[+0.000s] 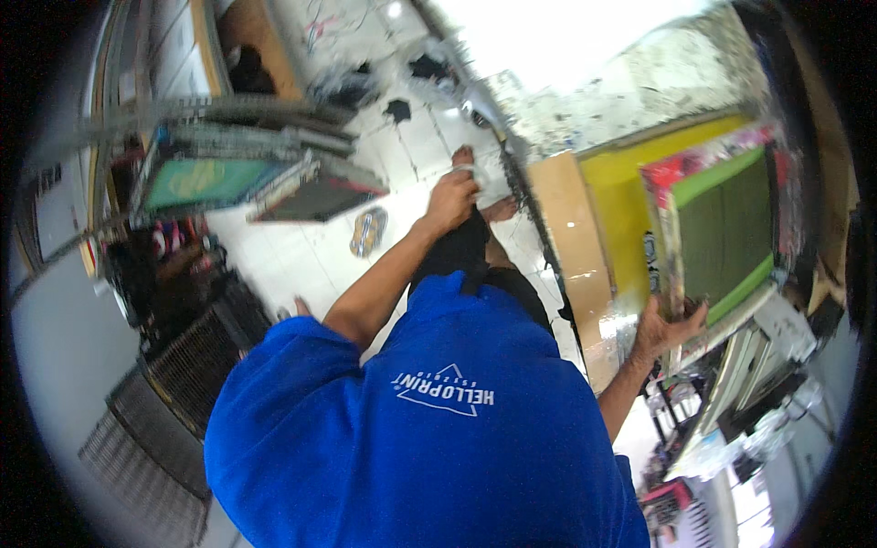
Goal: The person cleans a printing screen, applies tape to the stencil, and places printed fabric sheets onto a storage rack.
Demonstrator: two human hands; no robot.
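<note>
My right hand (670,329) grips the near edge of a screen printing frame (726,228), its fingers over the rim. The frame has dark green mesh, a brighter green border and a rim stained red and white. It stands tilted over a yellow board (614,205) on the right. My left hand (452,199) is closed in front of my body, above my legs. Something whitish shows at its fingers, too blurred to name.
A tan board (574,247) lies along the table's edge, beside an ink-spotted white surface (630,100). More screen frames (215,183) stand in a rack at left. A pair of sandals (368,232) and dark scraps (397,110) lie on the tiled floor. Woven panels (164,370) stand at lower left.
</note>
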